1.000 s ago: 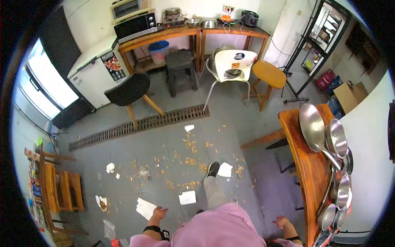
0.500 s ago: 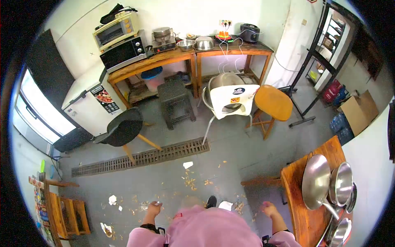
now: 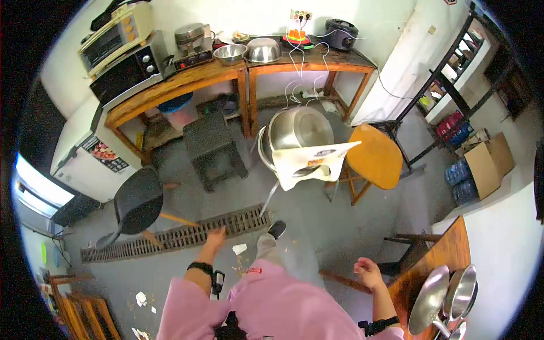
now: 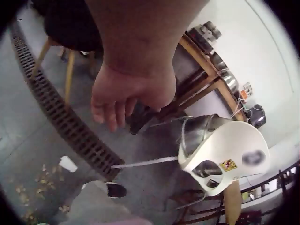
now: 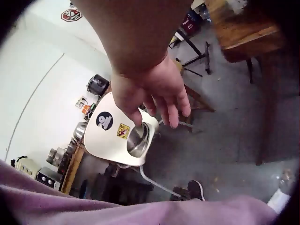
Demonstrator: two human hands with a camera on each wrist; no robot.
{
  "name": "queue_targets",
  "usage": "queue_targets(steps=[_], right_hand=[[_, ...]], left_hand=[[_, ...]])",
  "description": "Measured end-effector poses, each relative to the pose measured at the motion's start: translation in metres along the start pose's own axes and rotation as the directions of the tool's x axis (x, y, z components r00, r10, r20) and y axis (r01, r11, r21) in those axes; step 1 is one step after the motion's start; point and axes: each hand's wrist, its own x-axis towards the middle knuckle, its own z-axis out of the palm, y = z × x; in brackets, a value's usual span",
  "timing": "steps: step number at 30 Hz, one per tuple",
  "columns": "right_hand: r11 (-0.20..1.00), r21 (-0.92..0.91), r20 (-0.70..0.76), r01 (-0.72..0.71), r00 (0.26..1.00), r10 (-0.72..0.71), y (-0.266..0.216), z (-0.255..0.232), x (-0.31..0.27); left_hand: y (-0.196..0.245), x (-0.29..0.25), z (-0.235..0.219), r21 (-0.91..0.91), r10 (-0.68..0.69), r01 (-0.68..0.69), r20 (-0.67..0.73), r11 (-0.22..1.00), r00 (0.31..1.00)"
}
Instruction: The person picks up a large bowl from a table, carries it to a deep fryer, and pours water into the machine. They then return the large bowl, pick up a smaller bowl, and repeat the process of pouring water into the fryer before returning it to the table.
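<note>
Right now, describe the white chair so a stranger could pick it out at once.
Start at the long wooden bench against the far wall, then drop to the floor in front of its right half. There stands the white moulded plastic chair on thin metal legs, beside the round orange wooden stool. It alone has a big steel bowl on its seat.

A white plastic chair [image 3: 309, 161] stands on the grey floor [image 3: 351, 226], nearest both hands, just beyond the metal floor drain [image 3: 181, 235] and in front of the wooden side tables along the far wall. Its curved backrest carries a round dark sticker and a small yellow-orange one, with an oval cut-out below. A large steel bowl [image 3: 297, 130] sits on its seat, tilted slightly. Thin metal legs splay out beneath it.
</note>
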Motion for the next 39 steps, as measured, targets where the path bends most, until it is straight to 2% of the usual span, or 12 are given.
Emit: queue_targets(steps=[1,4,10,13,14,16,21,22,24,31,37,39], right_hand=[[0.999,0.002,-0.023,0.034,0.999,-0.034,-0.014,0.000,0.020],[0.994,0.034,-0.076,0.105,0.992,-0.102,-0.039,-0.003,0.051],[0.954,-0.266,-0.177,0.138,0.966,-0.189,-0.121,0.008,0.131],[0.808,-0.537,-0.127,0.242,0.924,-0.361,-0.184,0.027,0.160],[0.754,-0.574,-0.096,0.320,0.888,-0.450,-0.198,0.032,0.177],[0.619,-0.637,-0.021,0.459,0.793,-0.609,-0.215,0.043,0.194],[0.697,-0.618,0.088,0.363,0.913,-0.398,-0.217,0.058,0.200],[0.699,-0.627,0.088,0.344,0.923,-0.376,-0.218,0.057,0.202],[0.714,-0.640,0.082,0.284,0.949,-0.304,-0.222,0.056,0.203],[0.700,-0.672,0.055,0.241,0.959,-0.278,-0.223,0.058,0.202],[0.703,-0.670,0.025,0.238,0.954,-0.299,-0.224,0.062,0.206],[0.690,-0.676,0.034,0.257,0.947,-0.320,-0.220,0.062,0.206]], left_hand=[[0.037,0.025,0.010,-0.141,-0.042,0.044,0.018,0.989,0.999],[0.132,0.072,0.036,0.110,0.010,-0.025,0.131,0.994,0.991],[0.205,0.183,0.116,0.202,0.216,-0.267,0.243,0.942,0.946],[0.226,0.220,0.137,0.486,0.349,-0.485,0.346,0.727,0.871],[0.267,0.192,0.132,0.439,0.241,-0.350,0.285,0.828,0.928],[0.259,0.220,0.143,0.417,0.242,-0.340,0.272,0.843,0.931],[0.256,0.225,0.143,0.086,0.101,-0.115,0.153,0.990,0.983],[0.243,0.248,0.153,0.268,0.214,-0.212,0.021,0.940,0.977],[0.230,0.260,0.162,0.054,0.161,-0.164,0.062,0.985,0.985],[0.276,0.218,0.167,0.046,0.037,-0.038,0.005,0.998,0.999],[0.246,0.261,0.181,0.083,0.188,-0.192,0.045,0.978,0.981],[0.245,0.256,0.192,-0.192,0.094,-0.098,-0.031,0.976,0.995]])
